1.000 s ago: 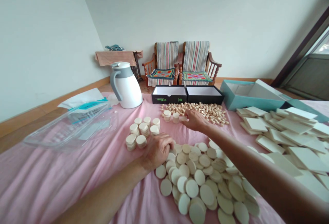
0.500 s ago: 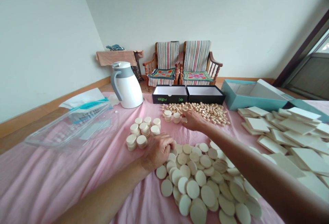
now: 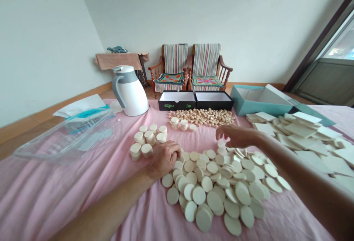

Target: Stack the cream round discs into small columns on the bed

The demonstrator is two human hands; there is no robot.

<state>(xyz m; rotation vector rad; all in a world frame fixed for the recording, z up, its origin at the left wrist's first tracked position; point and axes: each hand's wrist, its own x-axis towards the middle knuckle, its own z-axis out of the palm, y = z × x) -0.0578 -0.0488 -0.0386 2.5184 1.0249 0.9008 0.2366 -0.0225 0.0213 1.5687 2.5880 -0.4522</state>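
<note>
My left hand (image 3: 165,157) is curled into a fist at the left edge of a spread of cream round discs (image 3: 218,185) on the pink cloth; what its fingers hold is hidden. My right hand (image 3: 235,135) hovers palm down over the far side of that spread, fingers loosely stretched, holding nothing. Left of my left hand stand several short stacks of discs (image 3: 148,139). Farther back are three small stacks (image 3: 182,124) beside a heap of small tan wooden pieces (image 3: 204,116).
A white jug (image 3: 128,91), two open black boxes (image 3: 195,101) and a teal box (image 3: 261,101) line the back. Cream square tiles (image 3: 301,134) lie at the right. A clear plastic lid (image 3: 69,134) rests at the left. Two striped chairs (image 3: 190,67) stand by the wall.
My right hand has drawn back from the small stacks near the tan pieces to above the disc spread. The view has shifted slightly. My left hand stays put.
</note>
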